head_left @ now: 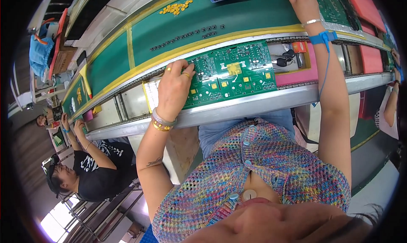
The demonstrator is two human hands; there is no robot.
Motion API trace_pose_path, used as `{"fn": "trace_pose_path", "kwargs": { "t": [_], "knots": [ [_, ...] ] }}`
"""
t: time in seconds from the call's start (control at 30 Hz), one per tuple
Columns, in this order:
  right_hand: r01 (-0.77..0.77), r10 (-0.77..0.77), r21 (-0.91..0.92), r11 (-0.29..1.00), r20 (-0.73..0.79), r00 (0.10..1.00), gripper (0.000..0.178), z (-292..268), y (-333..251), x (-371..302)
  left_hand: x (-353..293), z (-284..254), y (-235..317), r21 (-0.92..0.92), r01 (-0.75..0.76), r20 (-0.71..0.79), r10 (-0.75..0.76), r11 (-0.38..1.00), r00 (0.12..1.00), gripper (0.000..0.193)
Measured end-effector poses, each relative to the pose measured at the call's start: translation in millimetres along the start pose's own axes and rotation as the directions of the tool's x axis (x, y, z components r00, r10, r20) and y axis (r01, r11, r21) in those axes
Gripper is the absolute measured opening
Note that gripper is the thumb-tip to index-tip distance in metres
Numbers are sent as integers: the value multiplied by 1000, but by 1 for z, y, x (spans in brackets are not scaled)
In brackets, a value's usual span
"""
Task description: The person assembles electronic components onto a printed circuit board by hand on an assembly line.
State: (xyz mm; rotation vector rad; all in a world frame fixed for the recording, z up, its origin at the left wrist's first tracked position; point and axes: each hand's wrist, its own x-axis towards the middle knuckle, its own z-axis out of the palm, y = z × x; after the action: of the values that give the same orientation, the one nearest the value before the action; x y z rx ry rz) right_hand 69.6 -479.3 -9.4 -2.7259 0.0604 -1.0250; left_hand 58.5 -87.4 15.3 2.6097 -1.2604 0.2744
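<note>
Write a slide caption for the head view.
Left hand on a circuit board, right hand stretched beyond it.

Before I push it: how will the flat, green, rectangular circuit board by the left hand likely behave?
Probably stiff: the green circuit board shows no visible sag. Likely to slide rather than roll, given its flat rectangular shape. Perhaps fragile on top: small yellow square patches and other tiny details sit exposed across its face.

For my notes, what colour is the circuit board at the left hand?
The circuit board is green; see head view.
</note>
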Motion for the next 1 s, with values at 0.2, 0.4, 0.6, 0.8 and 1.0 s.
{"fn": "trace_pose_path", "kwargs": {
  "t": [0.2,0.4,0.6,0.8,1.0],
  "knots": [
    [-171,112,420,891,161,980,15,-25,-73,-9,77,2,-60,-212,139,-192,-181,967,965,14],
    [-363,133,424,830,481,867,14,-39,-136,-38,122,44,-122,-103,171,-241,-191,980,952,22],
    [-392,119,260,883,682,721,17,-28,-138,-51,119,41,-120,-299,331,-36,-357,895,934,16],
    [-230,75,195,954,585,807,17,-19,-138,-58,105,32,-103,-249,317,-191,-367,915,910,15],
    [-236,91,160,958,614,784,17,-19,-140,-58,99,27,-97,-256,306,-226,-364,917,903,16]
  ]
}}
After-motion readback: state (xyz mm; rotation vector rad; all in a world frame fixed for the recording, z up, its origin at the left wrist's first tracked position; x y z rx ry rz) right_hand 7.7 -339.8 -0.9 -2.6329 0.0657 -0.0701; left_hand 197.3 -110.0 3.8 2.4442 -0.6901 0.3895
